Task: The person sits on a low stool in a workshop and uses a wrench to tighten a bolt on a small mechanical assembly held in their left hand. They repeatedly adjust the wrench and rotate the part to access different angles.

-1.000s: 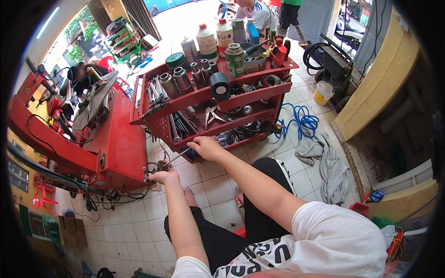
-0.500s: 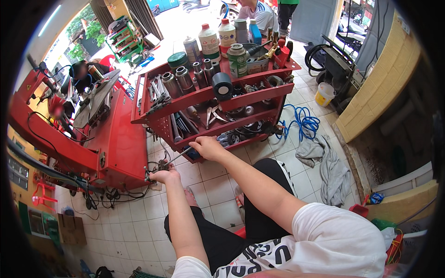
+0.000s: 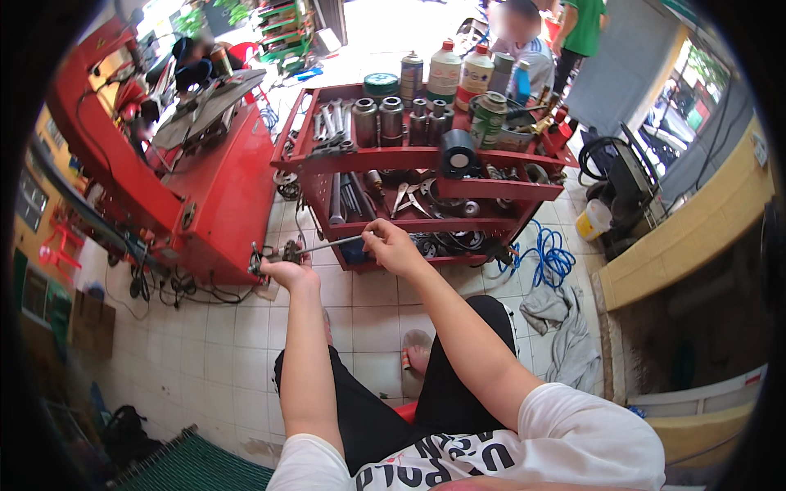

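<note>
My left hand is palm up beneath a small metal part, with its fingers around it. A thin metal rod runs from that part across to my right hand, whose fingers are closed on its end. What kind of tool the rod is, I cannot tell. Both hands are held in front of the red tool cart, near its lower left corner. Sockets, wrenches and bottles stand or lie on the cart's top tray.
At left stands a large red machine, with black cables on the floor near its base. A blue hose and a grey cloth lie on the tiles at right. Beyond the cart are two people, one in a green shirt.
My view has shifted, so the cart appears farther right and higher. The rod looks more level than before. Both hands keep hold of the part and the rod.
</note>
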{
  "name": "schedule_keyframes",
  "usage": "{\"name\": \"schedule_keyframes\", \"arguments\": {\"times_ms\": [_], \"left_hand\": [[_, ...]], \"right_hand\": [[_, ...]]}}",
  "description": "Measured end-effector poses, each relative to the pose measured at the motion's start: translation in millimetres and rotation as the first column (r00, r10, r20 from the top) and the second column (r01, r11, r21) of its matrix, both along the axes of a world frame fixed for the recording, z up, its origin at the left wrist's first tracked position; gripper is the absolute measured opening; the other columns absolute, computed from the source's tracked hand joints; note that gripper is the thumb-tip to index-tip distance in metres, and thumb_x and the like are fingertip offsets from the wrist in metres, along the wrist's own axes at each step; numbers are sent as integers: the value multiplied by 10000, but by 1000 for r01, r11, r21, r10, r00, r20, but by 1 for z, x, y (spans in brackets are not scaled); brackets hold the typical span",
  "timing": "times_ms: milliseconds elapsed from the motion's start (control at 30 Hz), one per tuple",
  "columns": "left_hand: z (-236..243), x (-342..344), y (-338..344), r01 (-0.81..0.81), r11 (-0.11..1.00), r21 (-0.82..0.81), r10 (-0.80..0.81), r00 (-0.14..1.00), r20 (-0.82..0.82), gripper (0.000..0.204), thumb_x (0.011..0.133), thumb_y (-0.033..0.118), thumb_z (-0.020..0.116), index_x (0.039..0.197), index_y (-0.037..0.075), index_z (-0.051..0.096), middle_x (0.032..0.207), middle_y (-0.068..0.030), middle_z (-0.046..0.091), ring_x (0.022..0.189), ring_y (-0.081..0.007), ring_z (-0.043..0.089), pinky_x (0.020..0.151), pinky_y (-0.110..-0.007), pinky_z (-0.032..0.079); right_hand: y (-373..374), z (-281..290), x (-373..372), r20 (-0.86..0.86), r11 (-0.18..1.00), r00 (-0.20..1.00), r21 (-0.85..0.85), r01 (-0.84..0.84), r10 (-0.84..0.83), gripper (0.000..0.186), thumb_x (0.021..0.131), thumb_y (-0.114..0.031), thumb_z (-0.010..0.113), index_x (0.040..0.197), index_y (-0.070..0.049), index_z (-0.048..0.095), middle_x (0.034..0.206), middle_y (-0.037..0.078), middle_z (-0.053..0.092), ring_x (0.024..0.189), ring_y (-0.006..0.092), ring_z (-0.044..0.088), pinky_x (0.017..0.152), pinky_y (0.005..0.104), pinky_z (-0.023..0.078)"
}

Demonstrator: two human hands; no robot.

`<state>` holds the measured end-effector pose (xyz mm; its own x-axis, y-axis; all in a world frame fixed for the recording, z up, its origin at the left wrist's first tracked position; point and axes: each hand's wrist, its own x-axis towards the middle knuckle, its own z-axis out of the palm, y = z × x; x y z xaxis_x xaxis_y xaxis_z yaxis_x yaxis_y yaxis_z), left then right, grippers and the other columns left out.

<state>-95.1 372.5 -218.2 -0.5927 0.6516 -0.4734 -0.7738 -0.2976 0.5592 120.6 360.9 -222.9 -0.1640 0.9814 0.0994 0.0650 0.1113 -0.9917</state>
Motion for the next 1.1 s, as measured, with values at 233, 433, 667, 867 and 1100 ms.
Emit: {"name": "schedule_keyframes", "arguments": {"times_ms": [233, 433, 667, 867, 1100], "left_hand": [[2, -7, -6, 52, 996, 67, -52, 999, -7, 448, 986, 536, 317, 1153, 149, 468, 1001, -98, 621, 816, -225, 615, 829, -383, 422], [10, -2, -6, 17, 1000, 26, -18, 999, 47, 453, 990, 542, 310, 1150, 149, 467, 1006, -87, 630, 793, -210, 611, 828, -381, 414], [8, -5, -5, 14, 1000, 16, -15, 997, 75, 401, 961, 526, 351, 1059, 150, 449, 986, -100, 593, 818, -241, 609, 789, -393, 435], [9, -5, -6, 17, 1000, -2, -17, 994, 107, 444, 979, 525, 317, 1135, 137, 466, 1033, -108, 595, 795, -224, 615, 800, -384, 421], [7, -3, -7, 17, 1000, -8, -16, 994, 113, 444, 964, 523, 322, 1129, 130, 447, 1044, -115, 587, 806, -240, 613, 801, -393, 411]], "right_hand": [[-1, 1, -1, 175, 986, 983, -161, -32, 60, 482, 1052, -427, 476, 905, -6, 660, 667, 33, 639, 466, 76, 494, 448, 240, 403], [-4, -2, -7, 106, 995, 994, -95, -15, 25, 399, 1046, -352, 513, 865, -16, 628, 617, -1, 562, 470, 74, 485, 457, 253, 403], [-10, 4, -11, 84, 1000, 996, 26, 0, -2, 152, 1016, -163, 569, 1008, -11, 583, 701, 2, 575, 534, 56, 501, 479, 242, 402], [-10, 5, -10, 9, 997, 1000, 66, -30, 29, 139, 1012, -131, 576, 1077, -8, 569, 776, 8, 611, 560, 42, 515, 479, 220, 403], [-3, 1, -2, 153, 992, 988, -128, -3, 22, 460, 1012, -427, 561, 853, 1, 610, 621, 60, 629, 510, 105, 556, 490, 276, 431]]}}
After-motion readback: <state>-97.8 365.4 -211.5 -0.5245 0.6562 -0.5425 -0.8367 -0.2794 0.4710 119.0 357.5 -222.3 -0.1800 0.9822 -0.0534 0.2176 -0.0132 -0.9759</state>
